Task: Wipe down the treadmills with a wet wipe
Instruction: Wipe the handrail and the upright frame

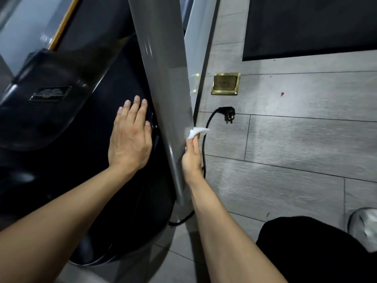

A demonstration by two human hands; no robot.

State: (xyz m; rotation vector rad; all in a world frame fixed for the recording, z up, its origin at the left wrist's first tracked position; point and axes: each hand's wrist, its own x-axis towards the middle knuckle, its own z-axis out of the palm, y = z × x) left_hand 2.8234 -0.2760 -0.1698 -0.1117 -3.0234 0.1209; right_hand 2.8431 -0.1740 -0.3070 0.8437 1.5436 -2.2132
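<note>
A grey upright post point(163, 78) of the treadmill runs down the middle of the view, with the treadmill's black motor cover point(67, 111) to its left. My right hand point(191, 156) holds a white wet wipe point(195, 132) against the right side of the post, low down. Part of that hand is hidden behind the post. My left hand point(130, 135) rests flat, fingers straight, on the black cover just left of the post.
A black power cord with its plug point(227, 113) lies unplugged on the grey plank floor, right of the post. A brass floor socket cover point(225, 83) sits beyond it. A black mat point(306, 25) lies at top right. My knee and shoe point(365, 225) are at bottom right.
</note>
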